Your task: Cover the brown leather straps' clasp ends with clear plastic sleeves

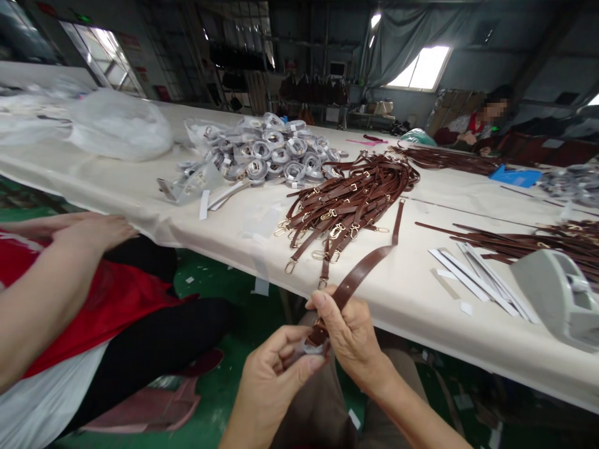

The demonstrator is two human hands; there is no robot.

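A brown leather strap (364, 269) runs from the tabletop down into both my hands, over my lap. My right hand (353, 333) is closed around it, thumb on top. Lower down, my left hand (281, 371) pinches the strap's end, where a greyish, translucent wrapping (312, 347) shows between thumb and fingers. Part of that end is hidden by my fingers. Just beyond my hands lies a heap of brown straps (360, 193) with gold-coloured buckles and clasps. Behind it to the left is a pile of coiled straps in grey wrapping (276, 153).
A person in red (112, 312) sits close on my left; another person (477, 125) is across the table (224, 243). To the right are white strips (468, 284), a grey tape dispenser (556, 293) and more brown straps (505, 240). A big plastic bag (121, 125) lies far left.
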